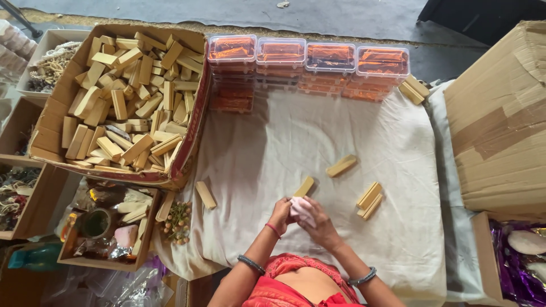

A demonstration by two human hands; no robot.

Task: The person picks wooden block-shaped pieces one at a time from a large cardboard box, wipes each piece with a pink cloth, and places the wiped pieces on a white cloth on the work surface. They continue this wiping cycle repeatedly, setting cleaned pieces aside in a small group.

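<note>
My left hand (280, 214) and my right hand (319, 224) meet at the near middle of a cream cloth (296, 136). Together they grip a small pale pink piece (300, 207) with a tan wooden block (304, 186) sticking up from it. A loose block (341, 166) lies further out on the cloth. A small stack of blocks (369, 199) lies to the right of my hands. Another single block (206, 195) rests to the left by the cloth's edge.
A big cardboard box (190, 128) heaped with wooden blocks stands at the left. Stacked clear plastic boxes (307, 65) with orange contents line the far edge. A large closed carton (500, 119) is at the right. Small boxes of oddments (108, 224) sit at the near left.
</note>
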